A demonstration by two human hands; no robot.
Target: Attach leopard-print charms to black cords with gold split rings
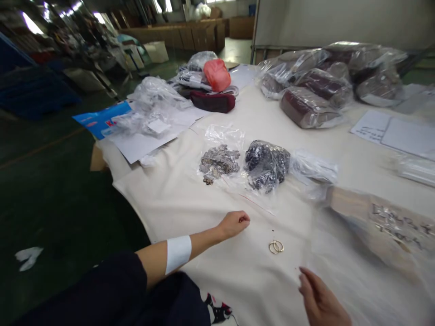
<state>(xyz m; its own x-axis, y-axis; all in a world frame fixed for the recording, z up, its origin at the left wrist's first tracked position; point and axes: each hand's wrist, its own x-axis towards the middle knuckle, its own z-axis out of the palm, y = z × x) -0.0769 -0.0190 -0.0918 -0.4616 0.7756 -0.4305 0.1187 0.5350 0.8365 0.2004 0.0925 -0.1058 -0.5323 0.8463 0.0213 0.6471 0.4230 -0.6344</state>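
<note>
My left hand [234,223] rests on the cream cloth [190,199] with its fingers curled into a loose fist; nothing shows in it. A white band wraps the forearm. My right hand [317,299] lies at the bottom edge, fingers stretched out flat on the cloth, holding nothing. Between the two hands lie two gold metal rings [276,246], overlapping, with a tiny dark bit just above them. Neither hand touches the rings.
Beyond the hands are clear bags: one of small metal parts [219,162], one of dark parts [267,164], an empty-looking one [314,168]. Wrapped maroon bundles [306,106], white papers [396,131], a red bag [216,74] and a blue packet [98,118] lie farther off. The table's left edge drops to green floor.
</note>
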